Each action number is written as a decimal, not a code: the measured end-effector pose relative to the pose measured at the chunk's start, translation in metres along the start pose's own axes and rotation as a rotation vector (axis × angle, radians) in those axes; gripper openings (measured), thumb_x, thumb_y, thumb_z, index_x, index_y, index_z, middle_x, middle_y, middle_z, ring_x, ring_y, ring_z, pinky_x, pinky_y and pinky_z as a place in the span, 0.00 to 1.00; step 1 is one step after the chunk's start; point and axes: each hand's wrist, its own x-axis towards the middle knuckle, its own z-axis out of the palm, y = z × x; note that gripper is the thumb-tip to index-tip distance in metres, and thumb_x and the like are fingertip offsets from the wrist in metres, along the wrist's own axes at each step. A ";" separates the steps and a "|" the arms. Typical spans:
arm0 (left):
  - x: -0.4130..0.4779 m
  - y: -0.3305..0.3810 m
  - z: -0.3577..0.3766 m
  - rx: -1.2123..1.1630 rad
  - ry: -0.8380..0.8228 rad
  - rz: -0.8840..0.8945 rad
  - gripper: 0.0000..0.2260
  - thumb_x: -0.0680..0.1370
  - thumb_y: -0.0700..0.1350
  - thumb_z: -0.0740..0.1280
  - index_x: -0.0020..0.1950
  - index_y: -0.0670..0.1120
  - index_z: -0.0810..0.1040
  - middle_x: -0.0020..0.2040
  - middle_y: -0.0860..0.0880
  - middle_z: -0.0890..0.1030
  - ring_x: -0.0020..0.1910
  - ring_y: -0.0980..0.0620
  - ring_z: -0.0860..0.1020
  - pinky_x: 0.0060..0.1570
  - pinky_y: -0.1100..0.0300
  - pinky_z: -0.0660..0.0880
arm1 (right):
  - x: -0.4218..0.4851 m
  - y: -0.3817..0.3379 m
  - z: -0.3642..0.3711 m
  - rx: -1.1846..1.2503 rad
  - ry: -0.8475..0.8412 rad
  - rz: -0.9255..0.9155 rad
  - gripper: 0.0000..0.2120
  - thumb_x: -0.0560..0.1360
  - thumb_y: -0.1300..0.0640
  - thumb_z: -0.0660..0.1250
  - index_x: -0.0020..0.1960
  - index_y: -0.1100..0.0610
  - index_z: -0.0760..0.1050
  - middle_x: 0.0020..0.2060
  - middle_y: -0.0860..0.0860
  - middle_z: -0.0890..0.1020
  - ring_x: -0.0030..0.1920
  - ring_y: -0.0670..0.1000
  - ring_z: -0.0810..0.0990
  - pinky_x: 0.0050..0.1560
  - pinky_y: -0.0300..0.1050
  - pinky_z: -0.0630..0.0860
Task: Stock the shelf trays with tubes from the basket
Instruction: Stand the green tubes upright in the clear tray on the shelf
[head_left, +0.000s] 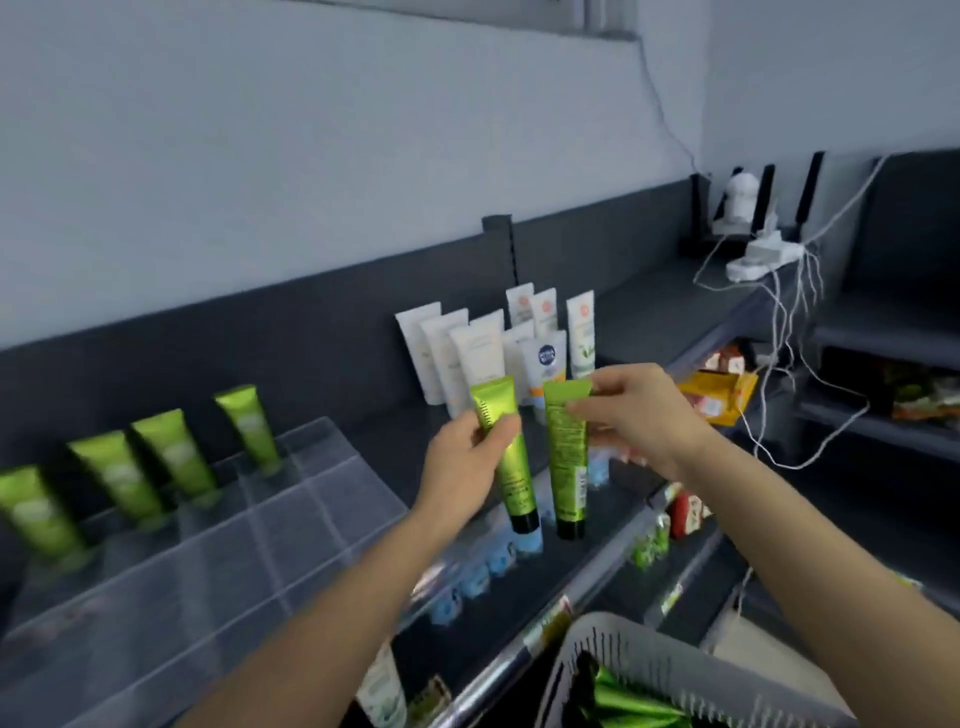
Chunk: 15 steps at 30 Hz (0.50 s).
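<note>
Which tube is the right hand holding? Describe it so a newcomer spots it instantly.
Start at the clear acrylic tiered tray on the dark grey shelf, then look right to the two hands raised at mid-frame. The right hand pinches a green plastic tube with a black cap by its flat crimped end, cap hanging down. Unlike the glossy green tube in the left hand, it shows its fine-print back.

Left hand (465, 457) and right hand (631, 410) each gripping green tubes (511, 457)

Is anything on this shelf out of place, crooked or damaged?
Nothing looks damaged or spilled. The four green tubes stand in the clear tray, leaning the same way. Each hand, left hand and right hand, holds one green tube. Loose white cables dangle untidily at the right.
</note>
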 end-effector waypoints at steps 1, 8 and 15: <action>0.004 0.007 -0.020 0.034 0.041 0.022 0.16 0.74 0.58 0.66 0.41 0.45 0.78 0.35 0.43 0.78 0.35 0.49 0.75 0.38 0.51 0.74 | 0.008 -0.010 0.016 0.006 -0.007 -0.022 0.07 0.72 0.69 0.68 0.49 0.73 0.77 0.40 0.64 0.82 0.38 0.53 0.82 0.40 0.45 0.83; 0.027 0.019 -0.132 0.162 0.243 0.056 0.12 0.68 0.53 0.72 0.48 0.49 0.78 0.45 0.49 0.83 0.46 0.49 0.81 0.50 0.43 0.78 | 0.047 -0.045 0.101 0.050 -0.012 -0.168 0.03 0.72 0.67 0.69 0.43 0.67 0.79 0.36 0.59 0.79 0.38 0.52 0.81 0.41 0.50 0.82; 0.040 0.005 -0.219 0.357 0.416 0.004 0.13 0.69 0.45 0.75 0.44 0.44 0.72 0.38 0.49 0.77 0.37 0.51 0.75 0.35 0.59 0.70 | 0.082 -0.059 0.198 -0.056 0.039 -0.329 0.05 0.70 0.60 0.71 0.36 0.58 0.79 0.31 0.55 0.81 0.35 0.54 0.79 0.41 0.57 0.81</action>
